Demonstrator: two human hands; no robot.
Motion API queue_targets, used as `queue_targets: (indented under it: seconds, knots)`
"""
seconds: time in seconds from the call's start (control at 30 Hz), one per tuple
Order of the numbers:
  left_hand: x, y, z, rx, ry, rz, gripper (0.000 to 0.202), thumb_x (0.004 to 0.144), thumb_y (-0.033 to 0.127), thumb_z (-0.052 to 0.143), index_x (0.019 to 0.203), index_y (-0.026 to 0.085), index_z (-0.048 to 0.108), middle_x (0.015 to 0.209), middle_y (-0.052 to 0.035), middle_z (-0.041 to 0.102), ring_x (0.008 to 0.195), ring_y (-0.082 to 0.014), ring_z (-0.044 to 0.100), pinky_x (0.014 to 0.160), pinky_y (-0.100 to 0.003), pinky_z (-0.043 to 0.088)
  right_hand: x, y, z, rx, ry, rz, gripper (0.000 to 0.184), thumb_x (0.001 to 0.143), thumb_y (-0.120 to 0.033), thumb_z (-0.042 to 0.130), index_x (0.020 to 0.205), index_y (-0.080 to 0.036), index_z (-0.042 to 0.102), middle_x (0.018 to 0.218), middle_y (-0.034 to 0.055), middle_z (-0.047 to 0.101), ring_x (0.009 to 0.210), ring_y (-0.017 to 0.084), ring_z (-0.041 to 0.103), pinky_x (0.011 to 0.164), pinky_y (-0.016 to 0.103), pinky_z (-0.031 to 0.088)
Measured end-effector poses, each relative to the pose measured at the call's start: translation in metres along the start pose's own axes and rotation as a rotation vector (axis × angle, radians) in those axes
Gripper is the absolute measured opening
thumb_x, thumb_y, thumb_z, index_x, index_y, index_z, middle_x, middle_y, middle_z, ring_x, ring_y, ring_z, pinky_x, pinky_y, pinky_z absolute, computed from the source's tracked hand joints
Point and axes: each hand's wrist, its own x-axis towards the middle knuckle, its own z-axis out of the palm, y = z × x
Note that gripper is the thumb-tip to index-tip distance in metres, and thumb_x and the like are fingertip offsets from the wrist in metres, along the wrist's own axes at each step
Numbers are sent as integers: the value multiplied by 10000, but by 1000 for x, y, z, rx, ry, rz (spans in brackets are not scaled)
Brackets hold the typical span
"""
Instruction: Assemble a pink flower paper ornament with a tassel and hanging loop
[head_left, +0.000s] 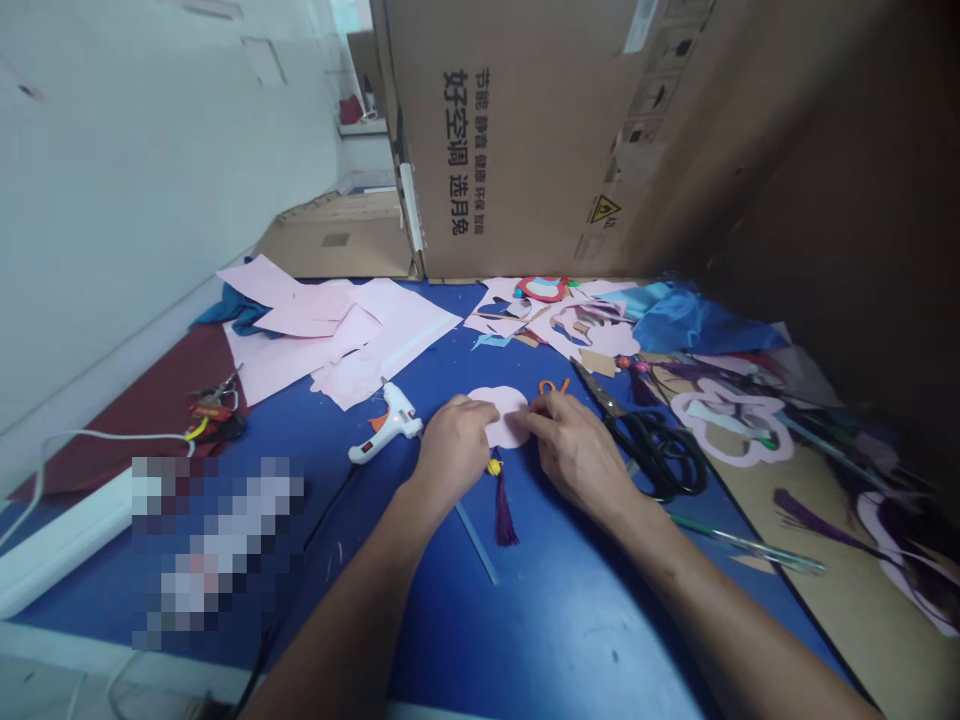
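A small pink paper cutout [507,422] with a scalloped edge lies between my two hands over the blue table. My left hand [455,448] is closed on its left edge. Opposite, my right hand [574,440] pinches the right edge between thumb and finger. Below the cutout hangs a yellow bead [493,467] with a purple tassel [506,515]. Left of my left hand lies a white glue gun [388,424]. A clear glue stick [478,545] rests under my left wrist. Black-handled scissors [652,440] lie beside my right hand, with an orange loop of cord [553,386] just behind it.
Pink paper sheets [337,320] lie at the back left, and paper scraps [570,320] at the back right. Blue cloth [697,320], a pink flower-shaped frame [731,422] and a pen [750,545] are on the right. A large cardboard box [540,150] stands behind. Keys [214,410] lie left.
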Motion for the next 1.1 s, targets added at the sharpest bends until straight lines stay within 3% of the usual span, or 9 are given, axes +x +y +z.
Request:
queue_targets:
  seconds: [0.27, 0.43, 0.53, 0.8, 1.1]
  knots:
    - [0, 0, 0, 26, -27, 31, 480, 874, -74, 470, 1053, 190, 829, 1103, -93, 845, 1095, -257, 739, 1055, -399, 589, -1, -2, 7, 15, -11, -38, 462, 1023, -19, 491, 1235, -232, 843, 1155, 113, 723, 1028, 254, 639, 884, 357, 478]
    - [-2, 5, 1, 70, 28, 65, 466, 968, -11, 464, 1258, 181, 776, 1455, -118, 752, 1361, -285, 655, 1166, -479, 539, 0, -7, 3, -102, 1, -2, 472, 1055, -35, 451, 1328, -225, 785, 1191, 124, 714, 1007, 265, 611, 855, 371, 439]
    - [-4, 9, 2, 116, 5, 80, 398, 1065, 96, 465, 1345, 173, 736, 1552, -127, 691, 1464, -301, 594, 1197, -513, 513, 0, -10, 2, -178, -2, 41, 500, 1064, -40, 450, 1432, -229, 730, 1241, 139, 703, 1040, 283, 600, 848, 385, 412]
    - [-5, 17, 1, 184, -72, 58, 369, 1122, 191, 467, 1407, 153, 698, 1540, -150, 692, 1462, -294, 613, 1194, -488, 514, 1, -11, 0, -274, -20, 67, 486, 1083, -69, 473, 1454, -259, 724, 1269, 139, 708, 1032, 288, 597, 823, 398, 376]
    - [-5, 18, -1, 181, -81, 50, 304, 1115, 214, 510, 1329, 178, 724, 1522, -128, 708, 1432, -286, 623, 1152, -463, 530, 1, 6, -3, -268, 104, 134, 479, 1066, -87, 468, 1435, -213, 747, 1189, 143, 733, 1013, 276, 612, 817, 389, 409]
